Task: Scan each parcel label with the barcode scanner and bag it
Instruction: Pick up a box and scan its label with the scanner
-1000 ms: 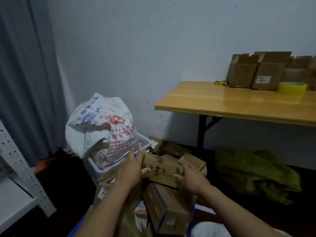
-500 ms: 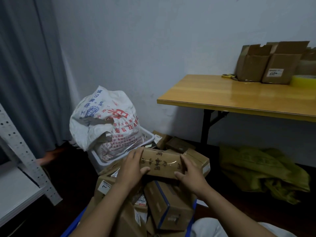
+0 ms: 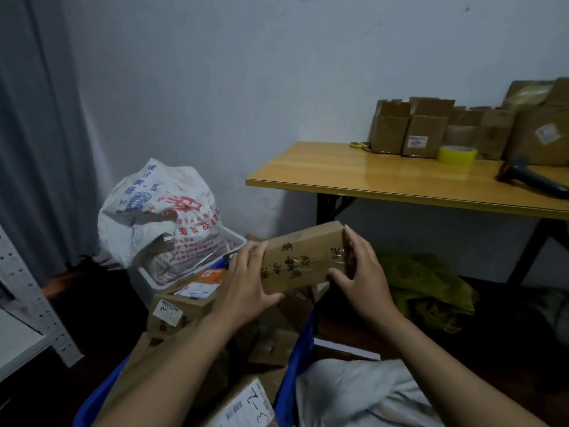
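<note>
My left hand (image 3: 246, 288) grips the left end of a long brown cardboard parcel with black handwritten characters (image 3: 303, 257), thumb under its lower edge and fingers wrapped over the end. My right hand (image 3: 360, 272) holds the other end, fingers up along the end face and thumb on the front. Between them the parcel hangs in the air, its right end tilted higher.

Under it is a blue plastic bin (image 3: 297, 349) heaped with more brown cardboard parcels (image 3: 184, 303), some showing white labels. Just beyond the bin on the left, a white printed woven sack (image 3: 160, 217) sits in a white plastic basket (image 3: 237, 238).

To the right stands a yellow wooden table (image 3: 338, 171). A black barcode scanner (image 3: 529, 178) lies toward its right end, well apart from my hands. Open cardboard boxes (image 3: 409, 131) line its back edge against the wall, with a yellow tape roll (image 3: 457, 154) just in front of them. A crumpled green cloth (image 3: 428, 291) lies on the floor beneath the table.
</note>
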